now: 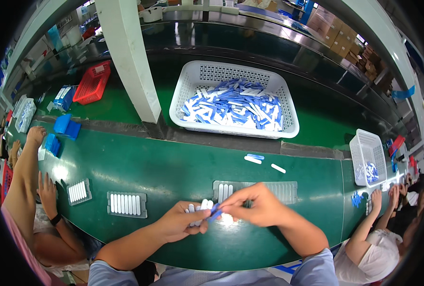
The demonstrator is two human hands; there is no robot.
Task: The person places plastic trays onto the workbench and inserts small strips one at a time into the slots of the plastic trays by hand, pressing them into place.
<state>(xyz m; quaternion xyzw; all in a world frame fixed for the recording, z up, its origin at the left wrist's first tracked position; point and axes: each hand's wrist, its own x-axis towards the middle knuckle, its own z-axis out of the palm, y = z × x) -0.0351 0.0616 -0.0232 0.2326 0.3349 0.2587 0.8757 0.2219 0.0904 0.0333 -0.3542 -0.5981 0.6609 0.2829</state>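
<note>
Up at 12 o'clock from our hands there's the big white basket [224, 127], heaped with blue and white strips, so by our reckoning there's loads left to get through. Right in the middle of the clock, our left hand [186, 221] has its fingers curled round a little bunch of white strips [193, 208]. Our right hand [255, 206] has thumb and finger pinched on a blue strip [215, 214] right up against that bunch. Can't tell whether the blue one is stuck to a white one, our fingers hide too much.

Progress check: at 9 o'clock we've got a clear tray [144, 206] with a neat row of white strips, and it looks pretty much full. Further out, just past 9, there's a smaller-looking tray [89, 189] with white strips too, but we can't say if it's ours. At 2 o'clock, partly behind our right hand, the ridged clear tray [288, 190] shows only a few white strips at its left end. The rest of what we can see there is bare, so we'd call that one barely started. Some loose strips [278, 168] lie between 1 and 2, not in any tray yet.
</note>
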